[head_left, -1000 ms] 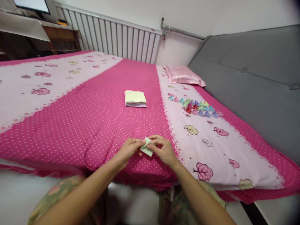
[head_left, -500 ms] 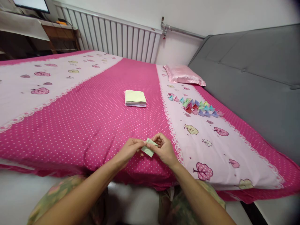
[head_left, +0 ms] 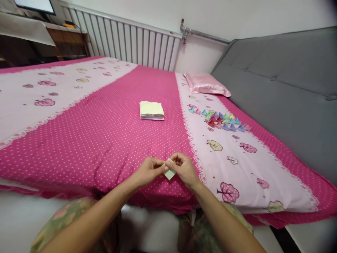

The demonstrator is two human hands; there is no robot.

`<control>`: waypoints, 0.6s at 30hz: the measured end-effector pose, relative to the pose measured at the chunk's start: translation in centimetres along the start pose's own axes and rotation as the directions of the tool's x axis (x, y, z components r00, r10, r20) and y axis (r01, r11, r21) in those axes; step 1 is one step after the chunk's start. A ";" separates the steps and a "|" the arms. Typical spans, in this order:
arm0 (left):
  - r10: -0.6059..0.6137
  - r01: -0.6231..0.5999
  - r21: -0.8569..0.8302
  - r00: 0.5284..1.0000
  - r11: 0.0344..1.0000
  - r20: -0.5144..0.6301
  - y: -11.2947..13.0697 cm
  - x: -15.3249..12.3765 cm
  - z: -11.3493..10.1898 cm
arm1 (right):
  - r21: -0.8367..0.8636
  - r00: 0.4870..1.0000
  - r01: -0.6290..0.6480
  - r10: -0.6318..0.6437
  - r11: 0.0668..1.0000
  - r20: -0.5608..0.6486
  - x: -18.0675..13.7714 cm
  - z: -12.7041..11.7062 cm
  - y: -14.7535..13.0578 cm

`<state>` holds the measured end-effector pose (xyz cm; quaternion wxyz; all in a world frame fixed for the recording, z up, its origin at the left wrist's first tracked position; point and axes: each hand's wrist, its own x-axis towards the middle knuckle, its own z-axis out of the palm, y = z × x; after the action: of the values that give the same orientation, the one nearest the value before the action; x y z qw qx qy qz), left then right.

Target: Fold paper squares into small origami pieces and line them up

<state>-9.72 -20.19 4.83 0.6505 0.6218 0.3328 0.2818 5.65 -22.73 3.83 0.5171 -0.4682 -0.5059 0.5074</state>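
Bare forearms [head_left: 105, 207] and mottled green legwear [head_left: 65, 225]

So the left hand [head_left: 149, 171] and right hand [head_left: 184, 170] are bare as well, fairly slim fingers, and the forearms are uncovered all the way down to the bottom of the view. The legwear is patterned cloth, looks kinda loose, mostly muted green with yellowish-tan bits plus some soft pinkish blotches. Could be camo, could be floral, honestly too blurry to tell. Over the right leg [head_left: 201, 235] it looks a lot darker

On my feed, the small pale-green paper [head_left: 170, 174] sits diamond-wise, corner downward, just below frame centre.
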 end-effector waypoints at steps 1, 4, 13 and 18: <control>0.000 0.000 -0.002 1.000 1.000 -0.005 0.0 0.0 0.0 | -0.003 1.000 0.008 -0.008 1.000 -0.001 0.0 0.0 0.0; -0.022 0.019 -0.053 0.998 0.998 -0.056 0.1 0.0 0.2 | -0.006 1.000 0.023 -0.023 1.000 0.002 0.0 0.1 -0.1; -0.073 0.024 -0.186 0.963 0.982 -0.260 0.7 -0.2 -0.1 | 0.025 0.999 0.021 -0.020 0.999 -0.038 0.3 -0.2 0.3; -0.082 0.031 -0.202 0.965 0.979 -0.249 0.8 -0.2 0.1 | 0.007 0.995 0.043 -0.042 0.999 -0.088 0.3 -0.2 0.1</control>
<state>-9.75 -20.31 5.63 0.6680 0.5031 0.4022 0.3727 5.81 -22.39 3.76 0.5518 -0.4767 -0.4903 0.4774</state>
